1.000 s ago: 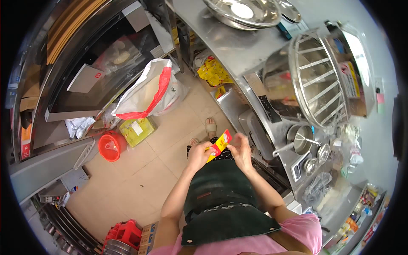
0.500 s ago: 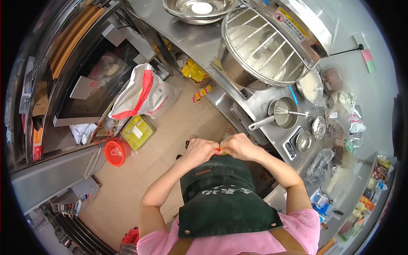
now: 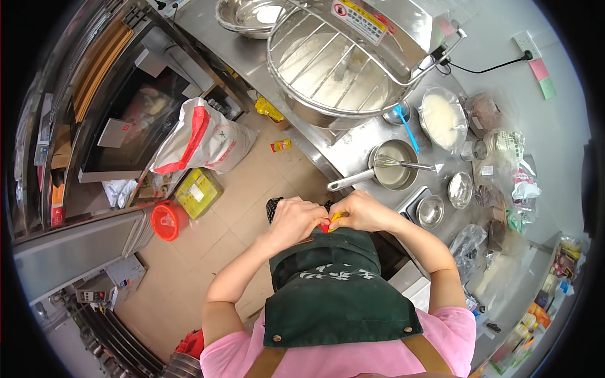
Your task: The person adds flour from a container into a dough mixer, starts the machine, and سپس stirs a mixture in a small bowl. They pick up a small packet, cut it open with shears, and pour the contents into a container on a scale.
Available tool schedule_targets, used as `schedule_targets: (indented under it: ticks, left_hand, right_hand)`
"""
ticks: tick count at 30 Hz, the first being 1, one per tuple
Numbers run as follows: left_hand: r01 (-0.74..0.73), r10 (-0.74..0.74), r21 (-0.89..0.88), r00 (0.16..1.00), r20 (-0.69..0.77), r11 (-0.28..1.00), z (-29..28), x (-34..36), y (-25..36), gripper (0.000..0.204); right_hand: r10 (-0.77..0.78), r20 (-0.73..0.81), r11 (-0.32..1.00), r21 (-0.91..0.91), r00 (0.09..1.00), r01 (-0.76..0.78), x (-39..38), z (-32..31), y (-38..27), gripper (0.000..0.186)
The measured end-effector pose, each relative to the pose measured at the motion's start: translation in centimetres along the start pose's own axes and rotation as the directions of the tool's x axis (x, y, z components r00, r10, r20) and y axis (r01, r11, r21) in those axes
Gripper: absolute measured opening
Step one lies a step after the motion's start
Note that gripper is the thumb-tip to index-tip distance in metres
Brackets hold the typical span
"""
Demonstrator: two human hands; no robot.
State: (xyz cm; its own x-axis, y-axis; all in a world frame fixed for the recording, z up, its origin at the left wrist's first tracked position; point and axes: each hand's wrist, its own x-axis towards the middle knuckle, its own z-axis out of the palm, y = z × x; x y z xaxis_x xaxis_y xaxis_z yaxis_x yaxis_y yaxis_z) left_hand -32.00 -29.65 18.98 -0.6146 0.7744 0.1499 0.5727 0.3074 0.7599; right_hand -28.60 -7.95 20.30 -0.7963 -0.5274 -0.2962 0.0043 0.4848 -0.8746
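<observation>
A small red and yellow packet [image 3: 325, 225] is pinched between my two hands, just in front of my dark green apron [image 3: 340, 315]. My left hand [image 3: 295, 220] grips its red end with bent fingers. On the yellow end, the fingers of my right hand [image 3: 358, 211] are closed. Most of the packet is hidden behind the fingers, so I cannot tell whether it is torn. Ahead to the right, a stand mixer's bowl [image 3: 315, 113] holds white contents under a wire guard [image 3: 343, 94].
On the steel counter [image 3: 353, 151] are a saucepan [image 3: 396, 183] with a whisk [image 3: 403, 165], a bowl of white stuff [image 3: 443, 123] and a small metal bowl [image 3: 430, 211]. A large white sack [image 3: 224, 142], red bucket [image 3: 169, 220] and small yellow packet [image 3: 280, 145] are on the floor.
The view has shifted, so the mixer and saucepan appear farther left. My hands have drawn slightly apart, and more of the red and yellow packet shows between them.
</observation>
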Motion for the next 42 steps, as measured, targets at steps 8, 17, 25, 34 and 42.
schedule_targets:
  ticks: [8, 17, 25, 34, 42]
  left_hand:
    - [0.069, -0.093, 0.222, 0.991, 0.100, 0.973, -0.1, 0.5, 0.2, 0.009]
    - [0.280, -0.803, -0.902, 0.585, -0.111, 0.329, 0.3, -5.0, -6.5, 0.022]
    - [0.503, -0.863, -0.728, 0.439, -0.249, 0.466, 3.7, -9.3, -13.9, 0.021]
    - [0.800, -0.921, -0.523, 0.092, -0.378, 0.295, 18.0, -23.4, -34.8, 0.015]
    - [0.862, -0.871, -0.372, 0.146, -0.469, 0.345, 18.8, -24.2, -41.1, 0.020]
  right_hand:
    - [-0.097, -0.044, 0.968, -0.235, 0.994, 0.085, 0.3, -1.1, -0.2, 0.011]
    - [0.216, -0.314, 0.744, 0.666, 0.925, 0.053, 7.7, 4.4, 0.3, 0.008]
    - [0.578, -0.273, 0.449, 0.893, 0.769, -0.021, 19.1, 17.6, 5.1, 0.010]
    - [0.333, -0.424, 0.823, -0.305, 0.842, -0.479, 40.6, 26.9, 35.5, 0.039]
    - [0.628, -0.089, 0.514, -0.698, 0.773, -0.498, 59.9, 33.5, 59.0, 0.063]
